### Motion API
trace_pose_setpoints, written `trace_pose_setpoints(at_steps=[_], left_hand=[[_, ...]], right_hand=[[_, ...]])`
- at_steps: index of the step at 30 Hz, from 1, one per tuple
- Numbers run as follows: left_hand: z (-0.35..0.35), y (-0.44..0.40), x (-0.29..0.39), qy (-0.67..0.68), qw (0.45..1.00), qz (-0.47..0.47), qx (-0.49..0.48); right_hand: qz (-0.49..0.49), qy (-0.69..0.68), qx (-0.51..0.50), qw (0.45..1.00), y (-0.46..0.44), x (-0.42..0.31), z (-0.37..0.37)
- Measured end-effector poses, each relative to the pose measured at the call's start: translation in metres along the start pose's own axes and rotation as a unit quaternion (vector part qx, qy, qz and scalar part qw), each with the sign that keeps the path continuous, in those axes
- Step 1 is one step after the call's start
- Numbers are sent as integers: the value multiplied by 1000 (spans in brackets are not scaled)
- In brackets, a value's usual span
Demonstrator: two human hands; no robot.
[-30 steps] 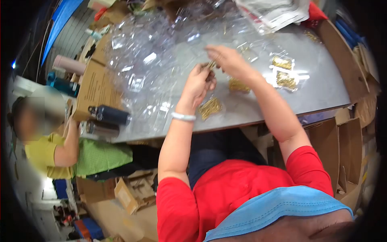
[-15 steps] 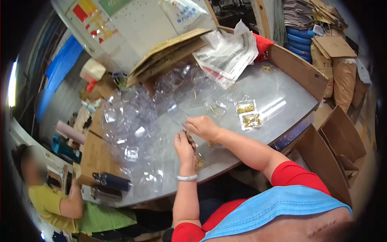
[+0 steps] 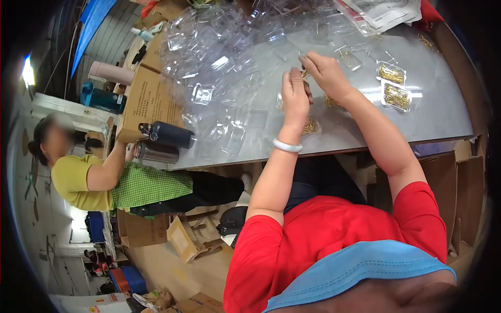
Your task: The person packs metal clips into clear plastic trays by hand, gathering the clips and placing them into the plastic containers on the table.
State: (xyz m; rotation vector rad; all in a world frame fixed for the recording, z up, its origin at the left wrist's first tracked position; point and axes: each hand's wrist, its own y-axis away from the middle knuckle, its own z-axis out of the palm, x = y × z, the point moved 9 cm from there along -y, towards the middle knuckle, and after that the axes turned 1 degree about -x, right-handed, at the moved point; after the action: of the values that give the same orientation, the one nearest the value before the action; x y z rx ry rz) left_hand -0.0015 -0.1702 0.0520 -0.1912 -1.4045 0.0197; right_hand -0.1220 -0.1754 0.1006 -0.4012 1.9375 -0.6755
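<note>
My left hand (image 3: pixel 296 99), with a pale bangle on the wrist, is closed around small, thin gold-coloured metal pieces (image 3: pixel 305 74). The fingers of my right hand (image 3: pixel 324 73) are pinched together beside them, over the grey table (image 3: pixel 360 125). What my right fingertips grip is too small to make out. A small heap of gold pieces (image 3: pixel 310 125) lies by my left wrist, and more gold pieces (image 3: pixel 331 101) show beside my right wrist. To the right, two clear boxes, an upper box (image 3: pixel 391 73) and a lower box (image 3: pixel 395 96), hold gold pieces.
Clear plastic boxes (image 3: pixel 209 52) are piled across the table's left side. A navy bottle (image 3: pixel 172 134) lies near a carton (image 3: pixel 148 101). Another person (image 3: pixel 83 177) in a yellow top stands at left. White printed bags (image 3: pixel 383 13) lie at the far edge.
The view has tilted down and turned left, so the table and my hands sit higher and further right. More of the floor shows. My hands remain close together around the gold pieces.
</note>
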Motion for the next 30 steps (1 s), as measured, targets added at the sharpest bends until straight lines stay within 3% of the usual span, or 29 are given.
trace_pose_setpoints(at_steps=[1,4,7,10,14,17,22,25,26,29,30], left_hand=[[0,-2,2,-10,1000,21,7],[-12,-9,7,7,998,53,24],[-8,-4,11,26,999,19,6],[0,1,15,47,999,-19,-15],[-13,-2,19,-15,999,7,44],[-19,-8,38,-284,933,205,87],[-20,-11,45,-287,921,222,144],[-11,-11,49,-263,924,238,145],[-10,-10,50,-252,925,247,144],[-12,-19,25,-154,974,136,98],[-10,-18,26,-176,969,147,96]], right_hand=[[-5,-4,-6,1000,1,-4,0],[173,-187,-35,966,7,14,6],[157,-171,-3,973,5,12,2],[10,5,4,1000,0,0,1],[53,-4,22,998,-1,12,-2],[58,-27,15,998,0,7,1],[124,-97,-2,988,6,2,0],[25,-3,75,997,2,6,-2],[38,-2,83,996,3,15,-2],[63,0,99,993,2,17,-11],[61,-1,101,993,1,16,-12]])
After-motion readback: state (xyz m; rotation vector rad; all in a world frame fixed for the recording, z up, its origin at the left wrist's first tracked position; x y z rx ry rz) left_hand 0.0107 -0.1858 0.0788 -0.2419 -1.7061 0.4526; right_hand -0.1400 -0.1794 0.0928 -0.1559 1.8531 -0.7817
